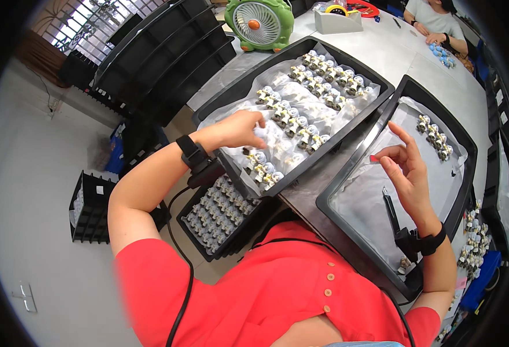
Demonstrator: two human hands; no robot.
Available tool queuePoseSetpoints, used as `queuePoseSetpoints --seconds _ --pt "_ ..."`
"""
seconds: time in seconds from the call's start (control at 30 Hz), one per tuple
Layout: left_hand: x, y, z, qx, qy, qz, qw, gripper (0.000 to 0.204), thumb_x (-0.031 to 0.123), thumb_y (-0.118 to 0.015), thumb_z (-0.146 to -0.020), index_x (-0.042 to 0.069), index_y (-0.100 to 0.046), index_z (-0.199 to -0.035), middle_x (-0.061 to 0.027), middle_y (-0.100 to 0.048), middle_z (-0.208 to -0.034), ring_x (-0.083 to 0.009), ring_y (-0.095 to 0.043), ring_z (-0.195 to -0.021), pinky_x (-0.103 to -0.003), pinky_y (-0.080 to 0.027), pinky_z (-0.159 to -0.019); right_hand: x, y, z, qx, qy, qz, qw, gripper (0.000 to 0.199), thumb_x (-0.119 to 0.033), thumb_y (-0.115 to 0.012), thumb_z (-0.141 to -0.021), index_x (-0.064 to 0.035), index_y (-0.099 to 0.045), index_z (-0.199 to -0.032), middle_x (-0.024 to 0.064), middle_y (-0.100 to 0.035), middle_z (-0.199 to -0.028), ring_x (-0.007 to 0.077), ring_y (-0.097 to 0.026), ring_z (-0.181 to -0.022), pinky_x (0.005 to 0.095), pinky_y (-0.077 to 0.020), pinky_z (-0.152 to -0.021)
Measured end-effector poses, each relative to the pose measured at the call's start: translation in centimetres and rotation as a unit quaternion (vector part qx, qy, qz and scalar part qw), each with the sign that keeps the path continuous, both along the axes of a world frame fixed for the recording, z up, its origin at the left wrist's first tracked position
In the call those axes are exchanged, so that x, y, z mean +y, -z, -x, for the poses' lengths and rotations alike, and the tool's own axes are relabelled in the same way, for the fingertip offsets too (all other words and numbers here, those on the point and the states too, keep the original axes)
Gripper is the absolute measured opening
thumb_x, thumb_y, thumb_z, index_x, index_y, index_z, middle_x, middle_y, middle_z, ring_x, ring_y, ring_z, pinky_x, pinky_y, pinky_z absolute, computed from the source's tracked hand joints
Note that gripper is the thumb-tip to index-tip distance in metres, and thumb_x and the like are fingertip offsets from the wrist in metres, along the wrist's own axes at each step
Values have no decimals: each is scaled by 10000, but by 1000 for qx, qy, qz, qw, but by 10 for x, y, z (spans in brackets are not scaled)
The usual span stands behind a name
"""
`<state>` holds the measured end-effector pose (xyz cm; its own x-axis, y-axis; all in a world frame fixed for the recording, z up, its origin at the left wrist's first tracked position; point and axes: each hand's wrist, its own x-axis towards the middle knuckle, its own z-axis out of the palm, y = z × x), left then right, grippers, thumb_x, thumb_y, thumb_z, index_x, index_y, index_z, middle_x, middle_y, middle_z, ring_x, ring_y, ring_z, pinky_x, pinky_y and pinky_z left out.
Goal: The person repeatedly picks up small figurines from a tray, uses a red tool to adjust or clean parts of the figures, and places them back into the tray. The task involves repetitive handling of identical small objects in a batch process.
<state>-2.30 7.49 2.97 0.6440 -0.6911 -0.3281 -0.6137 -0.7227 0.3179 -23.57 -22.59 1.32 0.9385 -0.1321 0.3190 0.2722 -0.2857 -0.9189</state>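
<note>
My left hand (240,130) hovers over the left black tray (353,124), thumb and forefinger apart, with nothing visible between them. Rows of small figurines (292,118), light blue, white and yellow with dark bases, lie there on thin white sheeting. Above the right black tray (468,156), my right hand (408,173) pinches a small red piece (373,158) at the fingertips, its forefinger stretched out. That tray has a white liner, a short double row of figurines (435,137) at its far end, and a slender black tool (390,208) with a silvery tip.
A green fan (260,24) and a tape dispenser (338,20) stand at the back. Large black trays (162,58) are stacked at far left. Below the left tray is a filled crate (217,217). Another person (439,29) works at far right. More figurines (475,243) lie right.
</note>
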Motion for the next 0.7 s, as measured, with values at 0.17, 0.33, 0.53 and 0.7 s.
queuePoseSetpoints --seconds 0.17,0.33,0.53,0.7 --pt "20 27 -22 -83 -29 -33 996 533 259 -787 -655 -17 -578 -1060 -197 -624 -1006 -326 -604 -934 -378 -471 -788 -4 1 0 1 -3 31 1000 451 -60 -591 -868 -35 -468 -1301 55 -639 -865 109 -595 -826 259 -463 -793" --pt "21 42 -31 61 17 -159 985 529 211 -788 -664 0 -568 -1097 -172 -626 -1024 -295 -618 -919 -358 -495 -770 -7 -1 0 -5 13 54 998 401 -67 -597 -867 -29 -508 -1257 49 -640 -844 105 -600 -806 259 -466 -780" --pt "27 42 -33 136 -33 -109 984 410 48 -682 -696 -9 -544 -1077 -106 -609 -841 -181 -635 -645 -295 -532 -570 -21 0 -4 -12 38 68 997 351 -64 -588 -870 -20 -532 -1214 46 -634 -811 107 -623 -762 249 -471 -747" --pt "32 38 -34 91 80 -118 986 404 131 -717 -713 16 -577 -1074 -152 -645 -934 -258 -630 -875 -340 -498 -724 -27 7 -9 17 36 97 994 259 -75 -587 -866 -27 -594 -1121 65 -654 -824 117 -630 -738 254 -494 -705"
